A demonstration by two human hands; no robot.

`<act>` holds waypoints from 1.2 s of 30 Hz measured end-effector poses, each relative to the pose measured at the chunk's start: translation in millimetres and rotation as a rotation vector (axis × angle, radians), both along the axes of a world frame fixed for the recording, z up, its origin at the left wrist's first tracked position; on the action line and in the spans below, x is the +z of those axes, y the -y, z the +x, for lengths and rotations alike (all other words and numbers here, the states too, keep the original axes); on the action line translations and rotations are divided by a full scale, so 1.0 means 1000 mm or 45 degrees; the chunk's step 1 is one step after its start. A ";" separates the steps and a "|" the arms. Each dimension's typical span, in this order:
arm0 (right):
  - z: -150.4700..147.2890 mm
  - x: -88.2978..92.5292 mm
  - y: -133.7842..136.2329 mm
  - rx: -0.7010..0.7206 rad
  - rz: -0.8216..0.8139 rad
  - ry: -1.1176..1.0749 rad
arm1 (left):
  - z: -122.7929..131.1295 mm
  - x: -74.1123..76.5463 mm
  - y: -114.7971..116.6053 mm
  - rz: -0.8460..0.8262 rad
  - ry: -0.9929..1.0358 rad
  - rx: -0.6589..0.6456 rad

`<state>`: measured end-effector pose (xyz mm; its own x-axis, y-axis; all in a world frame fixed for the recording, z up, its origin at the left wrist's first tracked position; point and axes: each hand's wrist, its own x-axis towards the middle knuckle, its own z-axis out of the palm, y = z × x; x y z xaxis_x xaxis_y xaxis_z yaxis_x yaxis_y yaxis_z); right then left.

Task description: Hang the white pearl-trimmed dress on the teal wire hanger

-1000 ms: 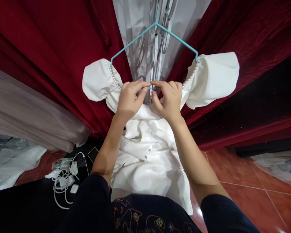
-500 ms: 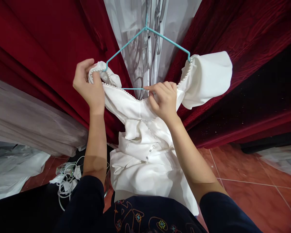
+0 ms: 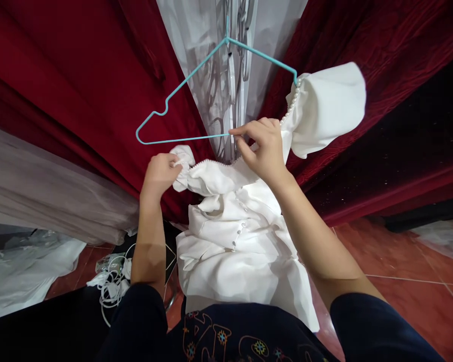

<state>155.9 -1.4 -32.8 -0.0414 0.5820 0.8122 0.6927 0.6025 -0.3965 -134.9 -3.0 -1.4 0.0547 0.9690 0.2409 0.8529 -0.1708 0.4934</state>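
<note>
A white dress (image 3: 234, 236) with pearl trim and puffed sleeves hangs by one shoulder from a teal wire hanger (image 3: 181, 138). My left hand (image 3: 159, 173) is closed on the left puffed sleeve, which is off the hanger and below its bare left end. My right hand (image 3: 262, 148) pinches the hanger's bottom bar at the neckline, with dress fabric under the palm. The right sleeve (image 3: 324, 108) still sits on the hanger's right end.
Dark red velvet gowns (image 3: 71, 85) hang on both sides, a pale sheer one (image 3: 230, 65) behind the hanger. A beige tulle skirt (image 3: 49, 196) lies at left. White chargers and cables (image 3: 111, 281) lie on the red tiled floor (image 3: 400, 266).
My left hand has pulled the left sleeve down off the hanger's end, leaving that end bare. The hanger has tilted, with its right side raised. My right hand stays on the bar.
</note>
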 end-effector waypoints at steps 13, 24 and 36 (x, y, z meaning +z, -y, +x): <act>0.000 -0.002 0.015 0.070 0.001 0.080 | 0.079 -0.002 -0.001 0.752 0.105 -0.437; 0.071 0.043 -0.010 -0.266 0.273 -0.157 | 0.098 -0.014 0.000 0.845 0.016 -0.358; 0.159 0.016 -0.076 -0.216 0.666 -1.087 | 0.076 -0.002 0.002 0.839 -0.003 -0.420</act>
